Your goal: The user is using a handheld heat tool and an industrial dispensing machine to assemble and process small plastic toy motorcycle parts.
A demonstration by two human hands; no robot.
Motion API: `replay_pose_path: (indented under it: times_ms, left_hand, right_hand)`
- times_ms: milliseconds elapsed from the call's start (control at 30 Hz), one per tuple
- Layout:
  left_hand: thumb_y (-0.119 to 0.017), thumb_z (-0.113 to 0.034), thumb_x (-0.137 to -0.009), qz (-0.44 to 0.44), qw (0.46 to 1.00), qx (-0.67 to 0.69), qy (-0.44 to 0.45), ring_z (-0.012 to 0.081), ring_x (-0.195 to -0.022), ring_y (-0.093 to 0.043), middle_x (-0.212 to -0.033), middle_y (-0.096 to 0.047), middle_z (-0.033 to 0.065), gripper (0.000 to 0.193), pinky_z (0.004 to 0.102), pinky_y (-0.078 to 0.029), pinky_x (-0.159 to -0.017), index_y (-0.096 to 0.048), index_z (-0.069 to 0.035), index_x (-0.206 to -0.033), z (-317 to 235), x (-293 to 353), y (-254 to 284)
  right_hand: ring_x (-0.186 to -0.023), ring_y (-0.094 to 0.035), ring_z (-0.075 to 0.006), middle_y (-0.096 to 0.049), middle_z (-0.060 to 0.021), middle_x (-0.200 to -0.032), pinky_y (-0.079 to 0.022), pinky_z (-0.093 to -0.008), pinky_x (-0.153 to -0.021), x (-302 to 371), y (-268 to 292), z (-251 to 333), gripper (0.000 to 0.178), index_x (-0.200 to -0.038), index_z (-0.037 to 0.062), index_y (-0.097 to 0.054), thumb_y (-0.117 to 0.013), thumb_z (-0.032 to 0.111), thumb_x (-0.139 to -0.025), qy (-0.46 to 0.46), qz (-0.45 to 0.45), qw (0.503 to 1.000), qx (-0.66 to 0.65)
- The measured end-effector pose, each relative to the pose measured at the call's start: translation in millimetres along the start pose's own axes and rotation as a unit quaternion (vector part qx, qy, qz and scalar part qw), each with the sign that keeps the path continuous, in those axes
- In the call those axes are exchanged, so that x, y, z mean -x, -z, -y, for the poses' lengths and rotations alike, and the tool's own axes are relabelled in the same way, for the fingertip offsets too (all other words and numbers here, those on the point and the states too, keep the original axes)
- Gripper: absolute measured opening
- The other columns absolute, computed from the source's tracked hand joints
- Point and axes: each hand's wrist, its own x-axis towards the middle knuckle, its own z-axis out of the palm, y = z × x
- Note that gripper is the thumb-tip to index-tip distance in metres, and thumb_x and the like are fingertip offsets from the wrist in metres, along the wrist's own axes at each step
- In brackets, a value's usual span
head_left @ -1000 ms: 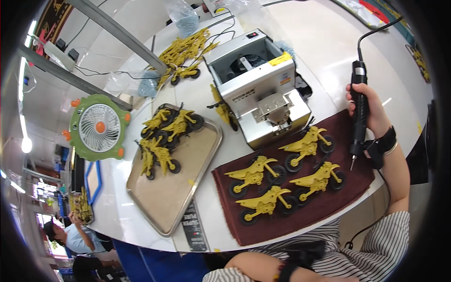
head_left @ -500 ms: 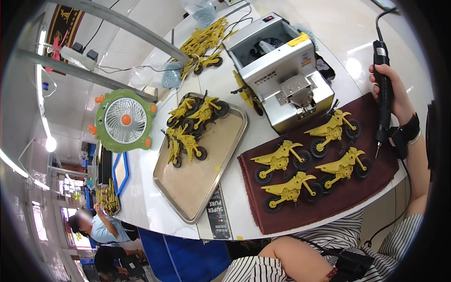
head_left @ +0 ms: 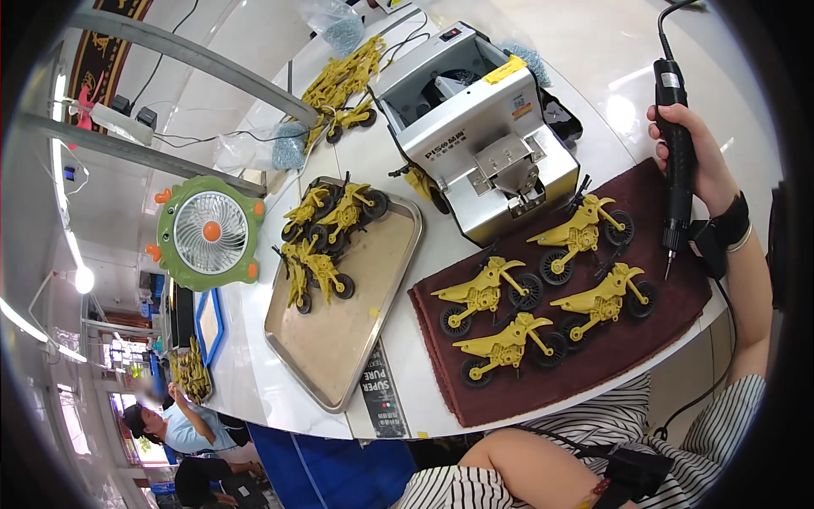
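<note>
At the right, my right hand (head_left: 710, 161) is closed around a black electric screwdriver (head_left: 676, 170), whose bit points down over the maroon cloth (head_left: 678, 314). Several yellow toy motorbikes with black wheels lie on that cloth; the toy motorbike (head_left: 580, 231) at the back right and another toy motorbike (head_left: 604, 299) in front of it are nearest the tool. To their left are a third toy motorbike (head_left: 485, 288) and another toy motorbike (head_left: 507, 343). Only my left forearm (head_left: 534, 462) shows at the lower edge; its hand is out of view.
Behind the cloth stands a silver screw-feeding machine (head_left: 483, 140). A metal tray (head_left: 339, 339) holds more toy motorbikes. Yellow parts (head_left: 348, 72) are heaped at the back. A green fan (head_left: 210, 229) stands left, and a person (head_left: 191, 424) works farther off.
The whole view has shifted, so the table and its things sit slightly farther left. My right hand keeps its grip on the screwdriver. The toy motorbikes keep their places on the cloth.
</note>
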Motion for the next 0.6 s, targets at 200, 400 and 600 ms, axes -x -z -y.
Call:
replay_pose_path:
  times_ms: [200, 400, 600]
  left_hand:
    - [-0.06, -0.024, -0.086, 0.005, 1.0, 0.01, -0.002, 0.0339, -0.126, -0.041, -0.132, -0.046, 0.0201, 0.048, 0.0494, -0.03, -0.104, -0.05, -0.003, -0.128, 3.4, 2.5, -3.7]
    - [-0.06, -0.024, -0.087, 0.009, 1.0, 0.014, 0.004, 0.0337, -0.126, -0.042, -0.131, -0.046, 0.02, 0.047, 0.049, -0.03, -0.104, -0.05, -0.002, -0.127, 3.2, 0.2, -5.5]
    - [-0.059, -0.024, -0.087, 0.002, 1.0, -0.007, 0.013, 0.0336, -0.125, -0.042, -0.131, -0.047, 0.0199, 0.046, 0.0485, -0.031, -0.103, -0.05, -0.002, -0.127, 7.2, 4.2, -7.0]
  right_hand:
    - [-0.054, -0.054, -0.0054, -0.057, 0.0029, -0.074, -0.048, -0.0213, -0.052, 1.5, -3.7, 0.8, 0.024, -0.096, 0.0087, -0.058, -0.063, 0.03, -0.085, -0.008, 0.009, 1.0, -0.004]
    - [-0.055, -0.054, -0.0052, -0.058, 0.0029, -0.074, -0.047, -0.0209, -0.053, 2.8, -4.2, 1.7, 0.025, -0.096, 0.0089, -0.058, -0.064, 0.03, -0.084, -0.003, 0.0, 1.0, 0.001]
    - [-0.054, -0.053, -0.0052, -0.057, 0.003, -0.074, -0.046, -0.0209, -0.052, -1.6, -4.2, -0.7, 0.026, -0.096, 0.0087, -0.057, -0.063, 0.03, -0.084, -0.01, 0.008, 1.0, -0.009]
